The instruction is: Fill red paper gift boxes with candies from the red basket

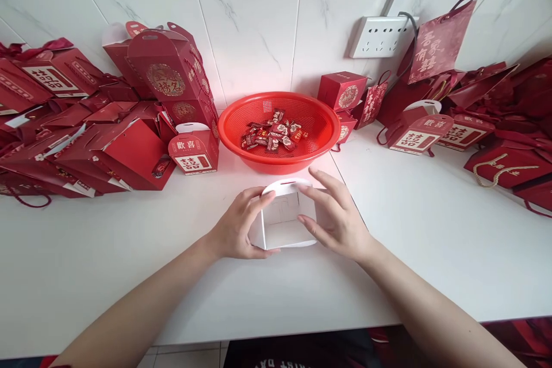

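Note:
In front of me on the white table sits a small gift box [282,221], its top open and its white inside showing no contents. My left hand [241,224] is closed round the box's left side, thumb near the rounded top flap [287,186]. On the right, my right hand [340,215] has its fingers spread over the box's edge, one fingertip by the flap and the thumb over the opening. Just behind the box stands a red plastic basket [233,132] with several wrapped candies [276,132] in it.
Stacked red gift boxes [168,77] and many red bags [116,149] crowd the left. One red box [194,152] stands beside the basket. More boxes [420,129] and bags [444,40] are on the right, below a wall power strip [379,37]. The table's front edge [194,340] is close to me.

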Available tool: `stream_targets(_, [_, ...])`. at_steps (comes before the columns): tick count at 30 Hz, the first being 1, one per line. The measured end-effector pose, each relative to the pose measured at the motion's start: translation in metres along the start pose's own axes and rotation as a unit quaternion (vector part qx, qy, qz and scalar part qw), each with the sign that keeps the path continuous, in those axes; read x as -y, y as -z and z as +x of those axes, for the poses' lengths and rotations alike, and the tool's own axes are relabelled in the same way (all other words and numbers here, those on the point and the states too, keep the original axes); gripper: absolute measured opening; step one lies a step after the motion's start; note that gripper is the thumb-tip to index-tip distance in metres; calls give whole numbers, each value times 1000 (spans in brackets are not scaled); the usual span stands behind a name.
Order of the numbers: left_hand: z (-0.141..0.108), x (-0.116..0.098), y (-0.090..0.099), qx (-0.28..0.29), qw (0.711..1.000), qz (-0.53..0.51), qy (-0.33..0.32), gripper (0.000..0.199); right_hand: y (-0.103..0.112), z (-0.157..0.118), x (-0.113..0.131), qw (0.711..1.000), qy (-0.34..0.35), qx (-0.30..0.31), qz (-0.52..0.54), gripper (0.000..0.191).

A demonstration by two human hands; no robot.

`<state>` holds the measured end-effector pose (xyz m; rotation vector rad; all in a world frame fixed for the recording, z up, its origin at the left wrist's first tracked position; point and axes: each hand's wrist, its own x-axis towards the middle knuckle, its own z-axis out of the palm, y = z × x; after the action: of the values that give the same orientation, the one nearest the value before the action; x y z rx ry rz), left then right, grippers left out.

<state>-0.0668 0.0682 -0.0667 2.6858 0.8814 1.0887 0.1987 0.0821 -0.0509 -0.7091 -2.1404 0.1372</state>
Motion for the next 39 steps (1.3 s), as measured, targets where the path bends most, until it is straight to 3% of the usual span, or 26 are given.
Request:
stream_targets(5, [-1,-1,0,-5,1000,-16,1,126,-2,-2,2,996,-45,53,56,69])
stream_targets(10, [0,0,1,8,997,-64,50,126,-4,-3,9,988,-129,45,70,52])
stream_targets(14, [-1,4,-2,4,985,-139,103,130,-5,-3,9,987,-128,63,76,52])
stream_targets(17, [-2,10,-5,-33,973,-180,144,116,-6,1,3,989,-131,41,53,47])
stream_targets(21, [-3,16,-5,-42,937,-265,222,97,4,26,-9,997,-74,-26,-12,35])
stream_targets(25, [-4,18,-3,-21,919,-306,246,103,18,83,-33,997,-2,-47,-68,27])
stream_targets(27, [-5,17,-3,-9,920,-309,242,106,16,117,-53,992,-35,17,-122,29])
stream_targets(28, [-6,17,-3,-6,922,-306,238,107,13,134,-64,982,-75,89,-152,32])
stream_targets(29, [-6,17,-3,-3,925,-299,235,107,8,150,-76,958,-126,185,-181,36])
stream_targets(30, [-7,16,-3,-2,928,-292,232,107,2,165,-88,913,-179,303,-204,39])
stream_targets(32, [-8,16,-3,0,932,-283,227,106,-13,189,-110,868,-216,400,-203,34])
stream_targets(35, [-9,15,-2,8,935,-273,224,104,-36,213,-137,826,-234,475,-193,30])
stream_targets(39, [-12,15,-2,5,936,-263,233,104,-56,231,-160,808,-258,492,-196,32])
